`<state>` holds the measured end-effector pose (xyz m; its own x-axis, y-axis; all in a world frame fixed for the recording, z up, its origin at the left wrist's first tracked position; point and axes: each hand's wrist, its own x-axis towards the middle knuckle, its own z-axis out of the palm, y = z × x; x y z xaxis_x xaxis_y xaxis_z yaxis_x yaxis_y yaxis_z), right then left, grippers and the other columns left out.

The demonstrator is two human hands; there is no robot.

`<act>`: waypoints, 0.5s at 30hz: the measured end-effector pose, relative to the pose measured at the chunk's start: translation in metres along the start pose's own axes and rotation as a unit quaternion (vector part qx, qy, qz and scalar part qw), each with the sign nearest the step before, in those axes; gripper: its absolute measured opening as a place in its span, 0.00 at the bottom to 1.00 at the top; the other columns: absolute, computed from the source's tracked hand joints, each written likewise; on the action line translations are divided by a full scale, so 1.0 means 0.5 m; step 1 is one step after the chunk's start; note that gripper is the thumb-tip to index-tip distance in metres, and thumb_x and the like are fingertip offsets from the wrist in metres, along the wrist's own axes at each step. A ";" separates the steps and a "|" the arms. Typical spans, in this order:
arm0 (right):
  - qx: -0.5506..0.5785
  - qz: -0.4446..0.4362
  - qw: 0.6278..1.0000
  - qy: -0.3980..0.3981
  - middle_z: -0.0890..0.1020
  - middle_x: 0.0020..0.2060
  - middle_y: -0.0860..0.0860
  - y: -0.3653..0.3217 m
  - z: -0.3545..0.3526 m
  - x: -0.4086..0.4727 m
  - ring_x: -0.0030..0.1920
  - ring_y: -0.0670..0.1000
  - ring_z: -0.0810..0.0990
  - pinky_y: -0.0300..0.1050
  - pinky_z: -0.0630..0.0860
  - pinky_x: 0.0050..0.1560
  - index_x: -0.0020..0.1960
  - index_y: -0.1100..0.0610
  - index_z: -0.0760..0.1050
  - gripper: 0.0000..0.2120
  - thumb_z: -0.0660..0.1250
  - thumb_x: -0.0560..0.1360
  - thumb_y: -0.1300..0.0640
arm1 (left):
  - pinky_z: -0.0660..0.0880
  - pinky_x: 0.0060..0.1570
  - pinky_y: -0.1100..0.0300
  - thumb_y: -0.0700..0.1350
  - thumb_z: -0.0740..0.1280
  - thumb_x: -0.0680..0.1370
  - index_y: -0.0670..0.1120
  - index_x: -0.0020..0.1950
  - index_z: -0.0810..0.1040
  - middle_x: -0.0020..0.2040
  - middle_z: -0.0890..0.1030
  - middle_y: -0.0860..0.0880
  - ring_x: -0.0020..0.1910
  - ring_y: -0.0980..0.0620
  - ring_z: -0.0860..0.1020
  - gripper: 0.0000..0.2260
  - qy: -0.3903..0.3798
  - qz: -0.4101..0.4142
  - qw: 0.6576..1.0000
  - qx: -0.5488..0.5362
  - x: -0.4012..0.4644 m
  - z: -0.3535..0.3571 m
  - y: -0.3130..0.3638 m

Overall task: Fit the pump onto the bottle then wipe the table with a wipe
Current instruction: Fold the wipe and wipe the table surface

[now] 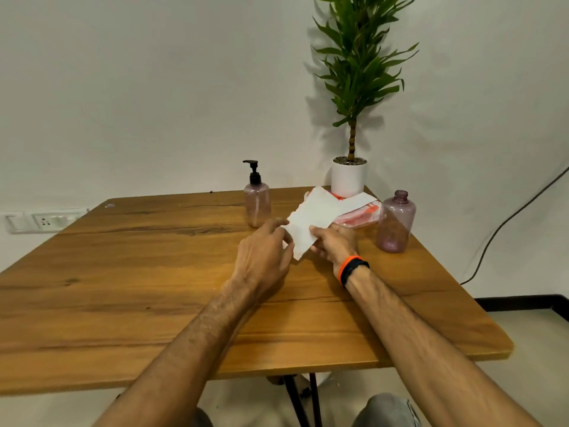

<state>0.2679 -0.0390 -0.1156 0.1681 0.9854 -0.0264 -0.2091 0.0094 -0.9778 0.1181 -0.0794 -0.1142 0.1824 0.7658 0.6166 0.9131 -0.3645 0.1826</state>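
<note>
Grip of both hands [308,245] hides the wipe's [311,220] lower edge.

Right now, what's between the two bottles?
Head view: the white wipe held in both hands, with the wipes pack behind it.

Black pump [253,171] tops upright pink bottle [257,204]; white wipe [311,220], apparently creased, beside it.

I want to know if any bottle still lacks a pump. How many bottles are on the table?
2. The bottle with the black pump stands at the far edge, left of the wipe. The open bottle without a pump stands near the right edge.
</note>
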 end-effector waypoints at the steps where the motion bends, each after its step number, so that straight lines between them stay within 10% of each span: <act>1: -0.024 -0.009 1.000 -0.016 0.84 0.45 0.46 -0.002 0.003 0.001 0.45 0.48 0.84 0.42 0.80 0.38 0.43 0.50 0.79 0.06 0.70 0.75 0.60 | 0.74 0.47 0.62 0.51 0.64 0.78 0.49 0.55 0.79 0.65 0.77 0.53 0.54 0.56 0.79 0.10 0.017 -0.039 0.998 -0.047 -0.002 -0.008 -0.005; 10: -0.158 -0.019 0.968 -0.196 0.87 0.42 0.47 -0.022 0.028 -0.012 0.42 0.48 0.85 0.41 0.80 0.40 0.45 0.50 0.82 0.04 0.73 0.72 0.52 | 0.81 0.53 0.47 0.42 0.76 0.72 0.42 0.69 0.63 0.60 0.80 0.42 0.54 0.45 0.82 0.31 -0.010 -0.374 0.801 -0.468 0.011 -0.067 -0.047; 15: -0.152 -0.009 0.962 -0.228 0.87 0.41 0.48 -0.014 0.053 -0.024 0.39 0.47 0.86 0.39 0.78 0.35 0.44 0.51 0.83 0.05 0.75 0.70 0.52 | 0.82 0.47 0.53 0.37 0.76 0.70 0.41 0.69 0.64 0.57 0.81 0.41 0.52 0.45 0.82 0.31 0.023 -0.417 0.774 -0.476 -0.007 -0.078 -0.067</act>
<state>0.2418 -0.0462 -0.1029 -0.2846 0.9585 0.0167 0.0922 0.0447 -0.9947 0.0728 -0.0904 -0.0924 -0.3586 0.9335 0.0028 0.0189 0.0043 0.9998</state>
